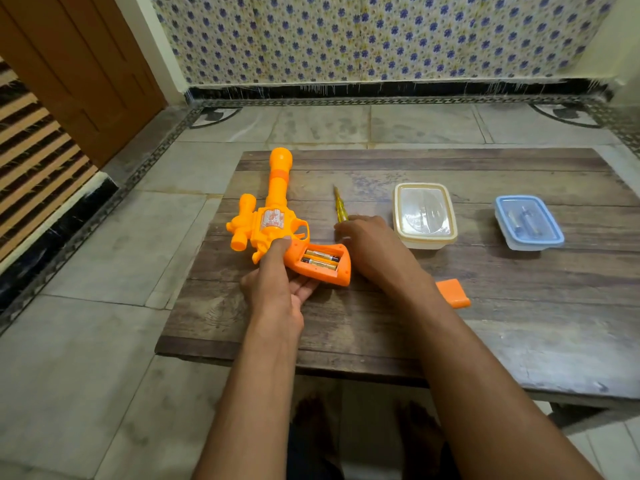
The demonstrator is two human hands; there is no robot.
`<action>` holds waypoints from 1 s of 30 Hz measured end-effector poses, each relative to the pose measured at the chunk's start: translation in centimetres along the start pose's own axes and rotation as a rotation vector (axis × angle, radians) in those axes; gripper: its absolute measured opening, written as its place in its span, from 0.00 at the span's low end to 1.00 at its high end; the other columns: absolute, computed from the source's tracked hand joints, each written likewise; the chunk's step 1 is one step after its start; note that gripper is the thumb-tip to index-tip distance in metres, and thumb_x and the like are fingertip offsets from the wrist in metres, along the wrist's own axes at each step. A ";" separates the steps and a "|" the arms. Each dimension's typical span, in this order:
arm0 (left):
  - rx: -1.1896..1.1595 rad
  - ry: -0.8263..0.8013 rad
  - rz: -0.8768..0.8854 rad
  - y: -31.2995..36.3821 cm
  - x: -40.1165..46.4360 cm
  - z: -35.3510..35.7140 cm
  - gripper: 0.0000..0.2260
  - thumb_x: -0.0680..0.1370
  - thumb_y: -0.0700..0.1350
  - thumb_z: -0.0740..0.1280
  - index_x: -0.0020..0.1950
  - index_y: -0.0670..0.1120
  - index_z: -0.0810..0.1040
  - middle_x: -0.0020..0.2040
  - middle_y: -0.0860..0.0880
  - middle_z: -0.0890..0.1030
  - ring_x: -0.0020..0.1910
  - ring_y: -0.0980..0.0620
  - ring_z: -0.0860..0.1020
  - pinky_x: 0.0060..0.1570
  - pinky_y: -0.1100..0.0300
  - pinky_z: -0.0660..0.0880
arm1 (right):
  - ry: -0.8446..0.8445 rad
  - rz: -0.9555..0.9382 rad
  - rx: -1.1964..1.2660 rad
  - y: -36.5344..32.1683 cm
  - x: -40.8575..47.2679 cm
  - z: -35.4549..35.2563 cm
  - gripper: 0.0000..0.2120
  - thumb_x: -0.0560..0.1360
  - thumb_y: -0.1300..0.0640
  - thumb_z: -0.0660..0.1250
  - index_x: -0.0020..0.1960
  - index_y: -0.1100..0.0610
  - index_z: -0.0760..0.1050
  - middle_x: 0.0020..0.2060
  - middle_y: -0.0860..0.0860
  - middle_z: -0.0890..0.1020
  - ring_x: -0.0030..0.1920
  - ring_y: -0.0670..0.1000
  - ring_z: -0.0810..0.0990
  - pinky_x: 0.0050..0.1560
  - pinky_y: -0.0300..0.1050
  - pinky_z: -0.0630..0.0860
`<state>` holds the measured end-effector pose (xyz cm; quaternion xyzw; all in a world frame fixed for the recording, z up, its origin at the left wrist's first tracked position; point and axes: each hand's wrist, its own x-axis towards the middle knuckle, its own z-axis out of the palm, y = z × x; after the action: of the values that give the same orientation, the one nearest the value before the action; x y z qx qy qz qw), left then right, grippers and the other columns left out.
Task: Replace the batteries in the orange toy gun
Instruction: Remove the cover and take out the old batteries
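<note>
Head view: orange toy gun (268,223) lying on table (450,327), left side. Left hand (277,282) has grip round handle, thumb on top. Battery cover (453,293) already off, sitting near right forearm. Two batteries (320,259) still in open compartment. Right hand (367,247) at screwdriver (341,206) handle, can't tell if holding it. Left to do, I'd say: pull old cells, fit new ones, close up.

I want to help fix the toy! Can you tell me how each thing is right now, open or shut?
Orange plastic toy gun: lying flat, battery compartment open.
Two batteries: seated in grip.
Orange battery cover: off, on wooden table.
Yellow screwdriver: right hand on its handle.
Left hand: holds gun.
Cream-lidded container: shut.
Blue-lidded container: shut.
</note>
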<state>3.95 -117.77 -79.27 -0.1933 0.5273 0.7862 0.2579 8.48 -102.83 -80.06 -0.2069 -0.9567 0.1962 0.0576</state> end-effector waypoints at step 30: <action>0.046 -0.023 -0.035 -0.1 -0.7 0.7 0.07 0.76 0.40 0.73 0.53 0.44 0.79 0.53 0.36 0.85 0.45 0.41 0.86 0.29 0.51 0.83 | 0.690 -0.300 0.380 -1.3 -6.1 -3.6 0.08 0.79 0.69 0.63 0.55 0.65 0.80 0.47 0.56 0.82 0.40 0.44 0.77 0.43 0.29 0.72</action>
<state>4.51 -117.21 -78.67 -0.1874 0.5387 0.7714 0.2821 14.23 -105.19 -76.46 -0.1047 -0.8476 0.2779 0.4398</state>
